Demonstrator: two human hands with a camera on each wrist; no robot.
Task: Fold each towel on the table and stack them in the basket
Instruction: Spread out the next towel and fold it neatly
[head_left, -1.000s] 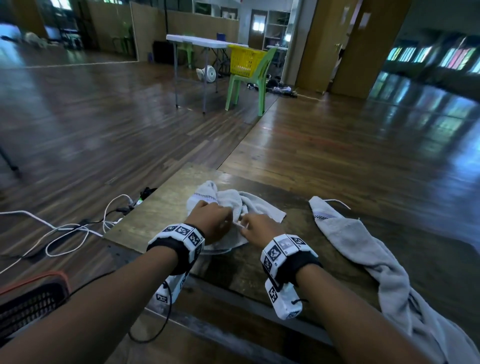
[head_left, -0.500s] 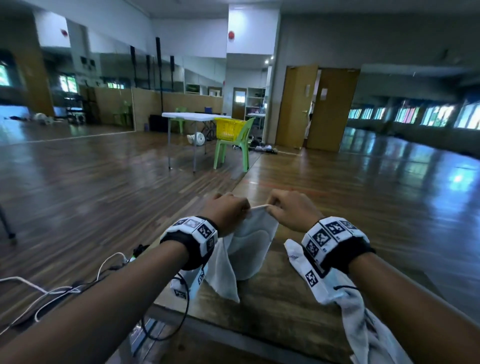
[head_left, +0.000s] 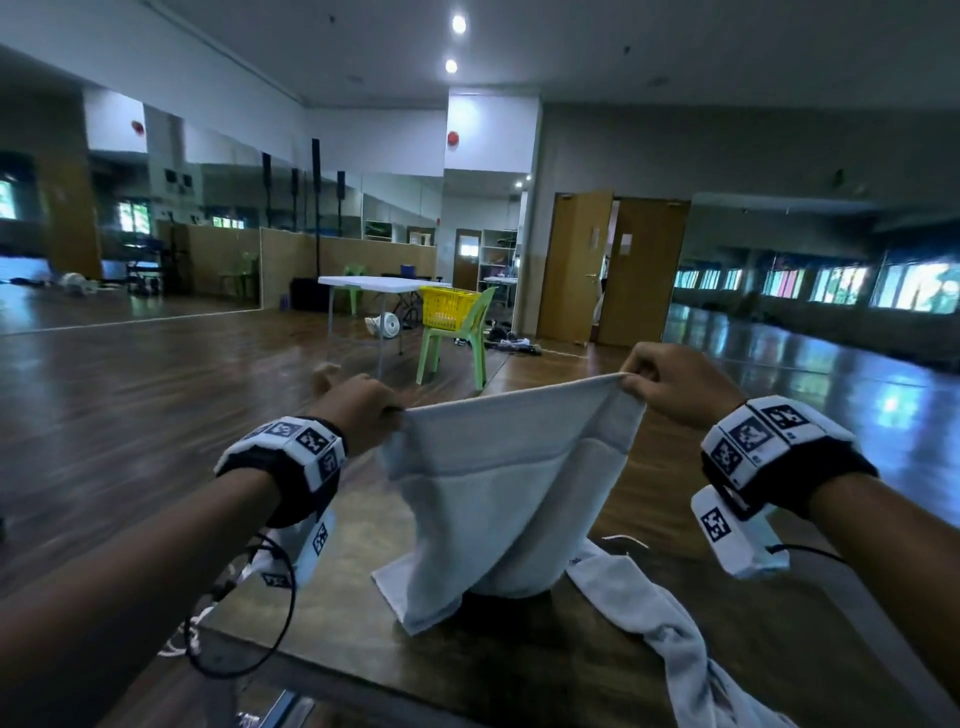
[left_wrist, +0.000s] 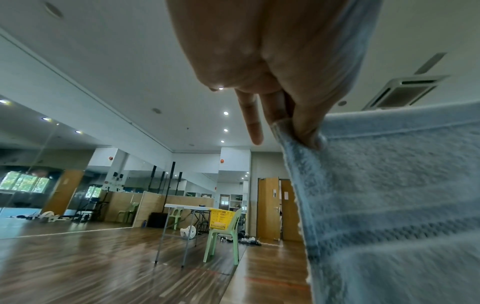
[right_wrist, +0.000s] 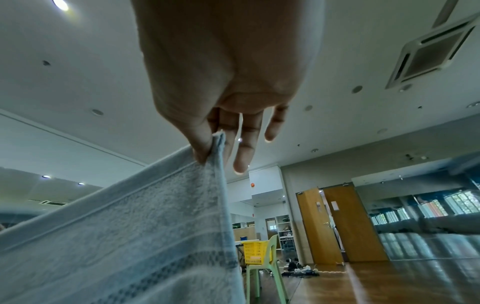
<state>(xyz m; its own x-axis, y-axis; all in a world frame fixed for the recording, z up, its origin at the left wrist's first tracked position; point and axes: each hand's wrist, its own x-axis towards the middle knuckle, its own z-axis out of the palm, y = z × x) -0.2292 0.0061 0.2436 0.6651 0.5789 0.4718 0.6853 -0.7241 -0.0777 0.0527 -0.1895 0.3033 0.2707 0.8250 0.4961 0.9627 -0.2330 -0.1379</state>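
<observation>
A pale grey towel (head_left: 498, 499) hangs spread in the air above the wooden table (head_left: 519, 670), its lower end still resting on the tabletop. My left hand (head_left: 358, 410) pinches its top left corner, and my right hand (head_left: 670, 384) pinches the top right corner. The left wrist view shows thumb and finger clamped on the towel (left_wrist: 389, 205) edge; the right wrist view shows the same pinch on the towel (right_wrist: 130, 236). A second grey towel (head_left: 670, 639) lies crumpled on the table's right side, running off the near edge.
A yellow basket (head_left: 448, 307) sits on a green chair (head_left: 457, 343) far across the wooden floor, beside a white folding table (head_left: 379, 283). White cables (head_left: 182, 639) lie on the floor left of my table. Wooden doors (head_left: 613, 270) stand at the back.
Both hands lifted the towel off the table and drew apart, stretching its top edge wide. The head view tilted upward, and the towel now hangs open between the hands.
</observation>
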